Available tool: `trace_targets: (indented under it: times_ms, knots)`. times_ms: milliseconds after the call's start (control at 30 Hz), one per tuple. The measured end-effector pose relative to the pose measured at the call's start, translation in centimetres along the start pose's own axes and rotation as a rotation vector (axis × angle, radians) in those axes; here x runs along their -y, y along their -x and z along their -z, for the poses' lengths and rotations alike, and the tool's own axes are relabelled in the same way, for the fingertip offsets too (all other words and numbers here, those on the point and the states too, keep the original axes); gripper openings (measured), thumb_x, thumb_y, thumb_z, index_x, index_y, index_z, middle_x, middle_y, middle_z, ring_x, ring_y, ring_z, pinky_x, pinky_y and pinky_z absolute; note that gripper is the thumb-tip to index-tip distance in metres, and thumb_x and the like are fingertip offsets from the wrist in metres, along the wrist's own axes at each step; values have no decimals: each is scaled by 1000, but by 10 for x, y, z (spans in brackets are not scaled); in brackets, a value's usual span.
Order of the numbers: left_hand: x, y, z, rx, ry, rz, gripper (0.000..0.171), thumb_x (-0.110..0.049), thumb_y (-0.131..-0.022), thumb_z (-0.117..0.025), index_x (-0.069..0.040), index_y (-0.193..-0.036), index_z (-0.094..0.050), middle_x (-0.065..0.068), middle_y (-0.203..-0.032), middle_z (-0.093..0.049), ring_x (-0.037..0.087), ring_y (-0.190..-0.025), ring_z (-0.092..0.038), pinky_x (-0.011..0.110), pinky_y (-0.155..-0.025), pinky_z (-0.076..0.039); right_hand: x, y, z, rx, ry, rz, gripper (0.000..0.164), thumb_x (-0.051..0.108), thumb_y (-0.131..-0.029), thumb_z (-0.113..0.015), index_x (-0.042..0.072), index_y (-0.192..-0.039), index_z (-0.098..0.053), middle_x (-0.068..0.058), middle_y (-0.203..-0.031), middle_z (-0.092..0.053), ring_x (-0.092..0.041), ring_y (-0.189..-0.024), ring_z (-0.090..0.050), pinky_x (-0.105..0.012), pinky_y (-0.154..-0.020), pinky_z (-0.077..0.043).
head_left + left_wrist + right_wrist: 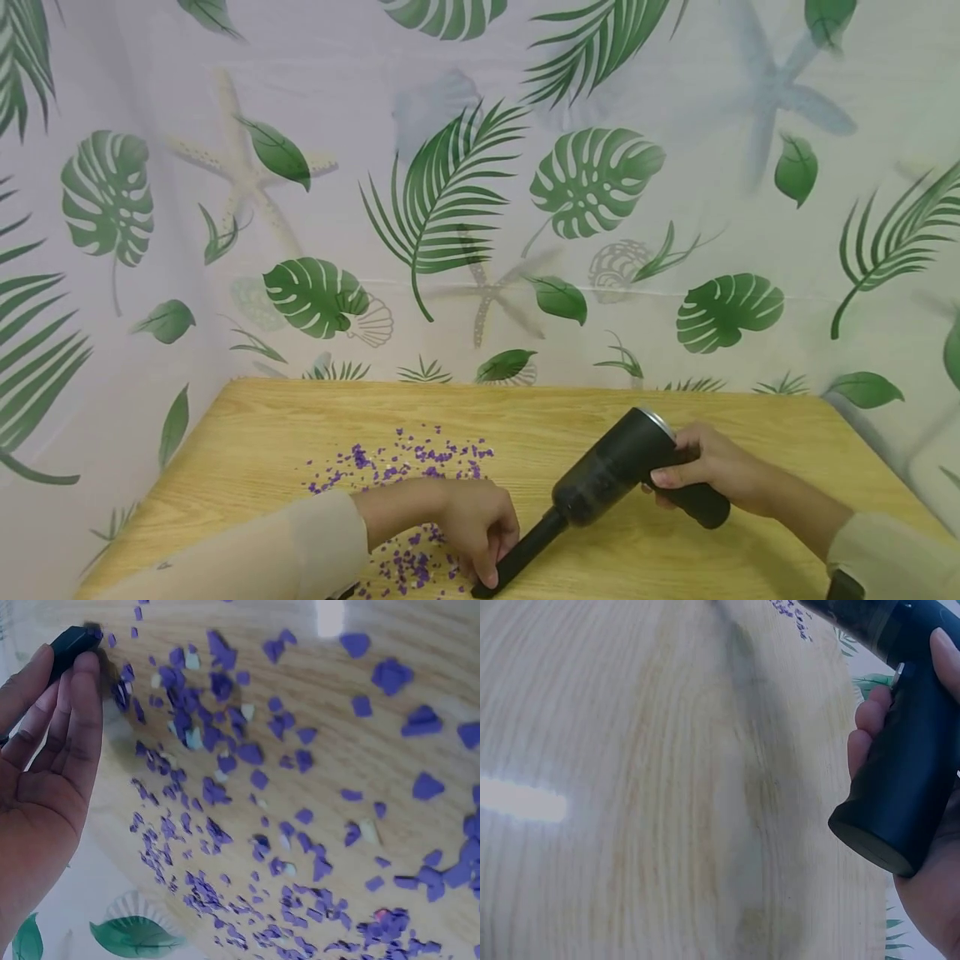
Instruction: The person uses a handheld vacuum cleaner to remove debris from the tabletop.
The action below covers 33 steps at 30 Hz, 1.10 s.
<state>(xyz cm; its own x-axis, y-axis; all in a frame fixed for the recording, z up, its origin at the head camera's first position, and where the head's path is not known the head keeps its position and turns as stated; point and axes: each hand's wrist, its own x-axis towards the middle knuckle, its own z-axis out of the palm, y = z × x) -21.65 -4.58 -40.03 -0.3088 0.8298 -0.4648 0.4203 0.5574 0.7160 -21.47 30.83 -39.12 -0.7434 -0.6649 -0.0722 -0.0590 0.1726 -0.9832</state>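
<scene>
A black handheld vacuum cleaner (611, 467) slants down to the left over the wooden table. My right hand (712, 471) grips its handle (904, 765), fingers wrapped round it in the right wrist view. Near the tip of the long narrow nozzle (528, 550), my left hand (480, 525) pinches it between thumb and fingers. In the left wrist view the dark nozzle end (75, 645) shows between the left thumb and fingers, beside purple scraps (217, 735). Small purple bits (412, 567) lie scattered around and beyond the left forearm, with a few pale pieces among them.
The wood-grain table (750, 442) reaches back to a hanging cloth (480, 208) printed with green leaves and starfish, which also rises at both sides. The left sleeve (300, 542) crosses over part of the scattered bits. A bright reflection (521, 801) lies on the tabletop.
</scene>
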Motion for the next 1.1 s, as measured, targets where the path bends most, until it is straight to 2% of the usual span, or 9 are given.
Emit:
trace_targets:
  times_ms: [133,267,367,433,633,833,967,1100]
  knots:
    - [-2,1,3,3,-37,6,17,1,-81,-79,-4,-74,-64,-5,-60,-62,1,-50,-60,18,-55,-54,0,3,-1,2,-16,-1,21,-1,-96,-56,9,-104,-73,-5,-94,-76,-16,-79,-73,-37,-73,-60]
    - [5,4,16,-73,16,14,13,6,-79,-79,-2,-77,-68,-3,-63,-65,6,-53,-62,21,-57,-56,3,1,-1,-67,5,0,23,0,-97,-57,14,-102,-74,-3,-94,-77,-17,-80,-73,-36,-74,-59]
    - [9,5,24,-130,-20,18,12,5,-78,-79,-3,-80,-71,-3,-65,-66,6,-55,-62,20,-59,-55,5,-2,-2,-120,15,-6,23,1,-96,-59,16,-100,-76,-2,-93,-77,-17,-80,-73,-35,-74,-60]
    - [10,6,26,-130,-18,36,12,6,-79,-79,-2,-81,-71,-2,-66,-66,7,-56,-62,21,-59,-55,5,-3,-4,-137,13,-7,22,1,-96,-60,16,-99,-76,-2,-93,-77,-17,-80,-73,-35,-74,-60]
    - [14,5,23,-5,106,100,14,11,-78,-77,0,-78,-69,3,-62,-67,12,-53,-63,28,-58,-59,2,-5,-15,-121,14,-3,15,2,-94,-63,10,-98,-75,-5,-90,-77,-19,-77,-73,-36,-72,-60]
    - [13,5,19,70,115,131,16,11,-77,-77,0,-72,-66,6,-59,-66,12,-50,-62,30,-56,-59,2,-5,-24,-118,10,-4,13,2,-93,-65,9,-99,-74,-5,-89,-76,-20,-77,-74,-36,-71,-61]
    - [10,6,15,134,147,150,15,12,-79,-75,2,-74,-66,6,-61,-67,13,-53,-64,28,-57,-59,1,-5,-28,-90,-2,4,11,2,-93,-65,7,-97,-74,-4,-88,-76,-17,-75,-73,-36,-70,-60]
    - [5,8,12,176,154,132,13,9,-84,-73,2,-75,-67,8,-63,-68,12,-53,-65,27,-57,-59,2,-4,-28,-47,-14,23,12,1,-93,-63,5,-97,-73,-4,-88,-76,-17,-76,-73,-37,-70,-60]
